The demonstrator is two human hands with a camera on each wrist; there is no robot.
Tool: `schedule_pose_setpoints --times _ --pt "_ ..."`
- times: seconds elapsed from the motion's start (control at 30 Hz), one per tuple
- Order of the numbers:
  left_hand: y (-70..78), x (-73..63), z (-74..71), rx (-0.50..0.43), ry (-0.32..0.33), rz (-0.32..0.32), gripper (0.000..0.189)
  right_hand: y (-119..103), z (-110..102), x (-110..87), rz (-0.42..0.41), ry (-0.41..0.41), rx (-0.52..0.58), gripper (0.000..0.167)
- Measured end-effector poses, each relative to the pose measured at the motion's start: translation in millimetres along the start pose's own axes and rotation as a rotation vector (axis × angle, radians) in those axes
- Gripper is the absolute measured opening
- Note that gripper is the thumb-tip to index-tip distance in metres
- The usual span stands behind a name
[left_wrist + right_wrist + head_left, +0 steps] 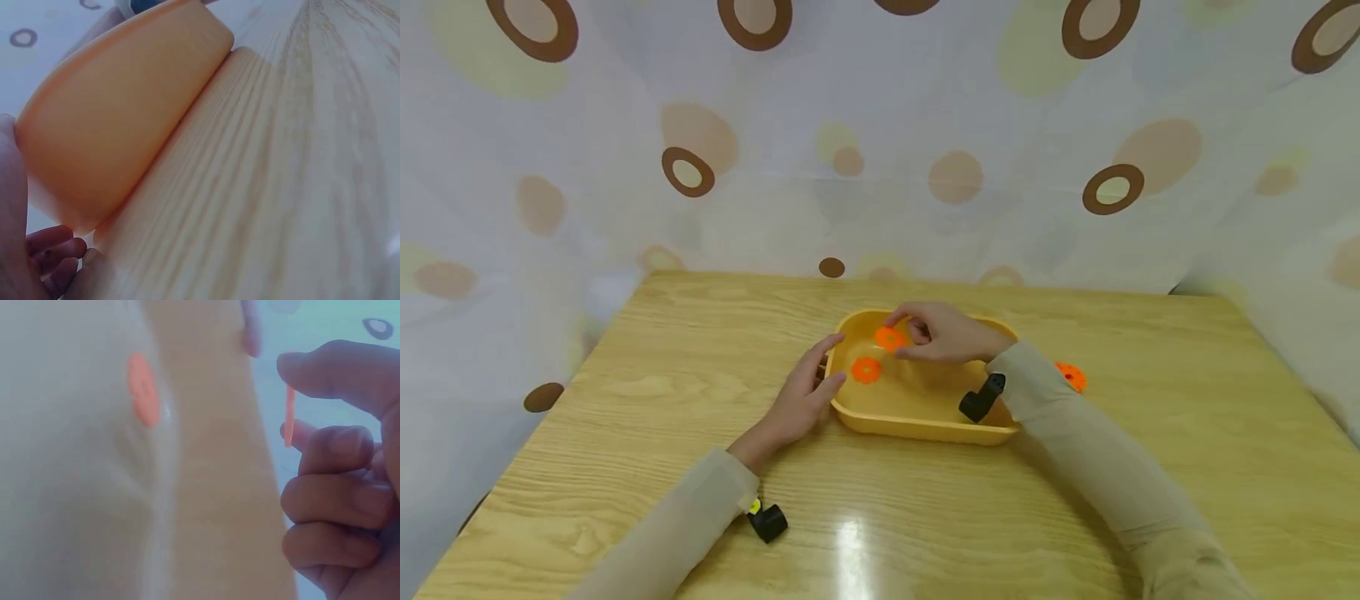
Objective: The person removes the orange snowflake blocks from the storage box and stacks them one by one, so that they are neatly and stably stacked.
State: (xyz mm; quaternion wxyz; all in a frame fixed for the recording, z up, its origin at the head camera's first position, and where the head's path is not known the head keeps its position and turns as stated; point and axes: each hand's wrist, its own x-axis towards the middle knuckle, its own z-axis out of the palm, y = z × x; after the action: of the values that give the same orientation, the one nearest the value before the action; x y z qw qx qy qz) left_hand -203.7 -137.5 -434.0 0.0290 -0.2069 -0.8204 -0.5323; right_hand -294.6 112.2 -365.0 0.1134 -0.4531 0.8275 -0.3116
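A yellow plastic tray with raised walls (pixel 925 432) stands on the table in the head view. Its left end is gripped by my left hand (pixel 797 398), with curled fingers low at the tray wall (pixel 106 125) in the left wrist view. Above the tray, my right hand (pixel 951 333) pinches a thin orange flower-shaped piece (pixel 890 338) between thumb and forefinger. The right wrist view shows this piece (pixel 289 419) edge-on. Another orange flower-shaped piece (pixel 866 370) lies inside the tray near its left end.
A further orange flower-shaped piece (pixel 1072 377) sits right of the tray, partly behind the right sleeve (pixel 1075 433). The wooden table (pixel 880 500) ends at the back against a patterned curtain (pixel 895 217). Each wrist carries a black camera (pixel 767 522).
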Motion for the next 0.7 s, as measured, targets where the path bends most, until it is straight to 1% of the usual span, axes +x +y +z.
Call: schedule_pose_setpoints --times 0.1,0.2,0.43,0.57,0.7 --pt "-0.3 -0.7 1.8 0.000 -0.008 0.001 0.051 -2.3 -4.8 -5.0 0.018 0.016 0.005 0.036" --pt "-1.4 -0.8 2.1 0.005 0.000 0.001 0.051 -6.3 -10.6 -8.7 0.052 0.022 0.010 0.037" --pt "-5.3 -2.2 1.9 -0.003 0.009 0.006 0.050 -12.1 -22.3 -17.4 0.130 0.017 0.015 0.038" --pt "-3.5 -3.8 2.1 0.016 0.015 -0.003 0.049 -13.7 -29.6 -26.8 0.140 0.021 0.037 0.038" --pt "-0.7 -1.7 2.9 0.026 0.016 -0.008 0.050 -11.5 -38.4 -38.9 0.139 0.029 0.034 0.037"
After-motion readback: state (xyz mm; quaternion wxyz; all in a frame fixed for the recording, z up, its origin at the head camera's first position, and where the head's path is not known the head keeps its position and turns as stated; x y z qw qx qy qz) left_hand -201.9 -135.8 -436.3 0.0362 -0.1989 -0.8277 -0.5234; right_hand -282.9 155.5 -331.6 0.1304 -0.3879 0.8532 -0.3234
